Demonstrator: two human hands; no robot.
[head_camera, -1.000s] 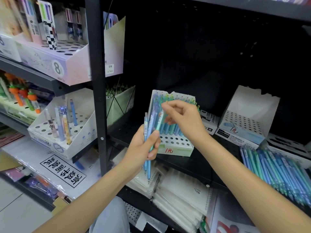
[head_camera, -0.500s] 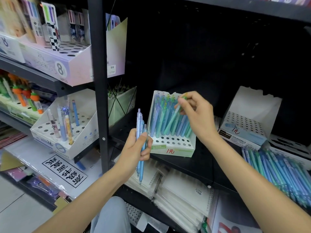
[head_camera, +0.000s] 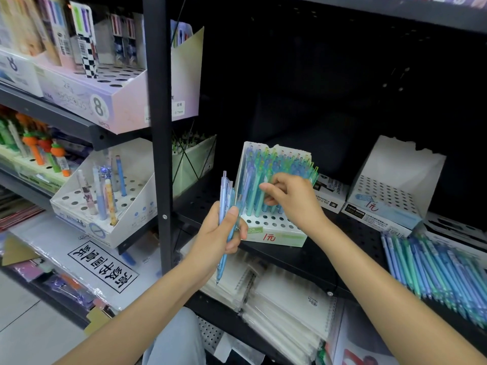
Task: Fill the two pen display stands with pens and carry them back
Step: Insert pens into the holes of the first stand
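The right hand (head_camera: 295,200) had dropped from the pen tops, where it was half a second earlier, down to the lower barrels in the stand (head_camera: 274,227). Its fingers were curled in among the teal and blue pens (head_camera: 266,175); I judged it was seating one in its hole, though exactly which pen the grip was on couldn't be made out. The left hand (head_camera: 221,235) had barely shifted: its grip was clenched round a small bundle (head_camera: 226,214) of pale blue pens, held upright just left of the stand, tips pointing down.

What that meant for the job: the loading was one pen at a time, bundle to stand, and this stand was well on its way. The far rows were packed, while the near rows showed open holes, so more pens were wanted here.

The stand itself was a white stepped card box with a green front strip and a red price mark, sitting on the black perforated shelf (head_camera: 342,248). To the right stood the second stand (head_camera: 390,191), white, its holes all bare, not yet started. Nearer on the right lay a loose heap (head_camera: 442,270) of blue and green pens on the shelf, supply enough, I reckoned, for both. Carrying back was a long way off.
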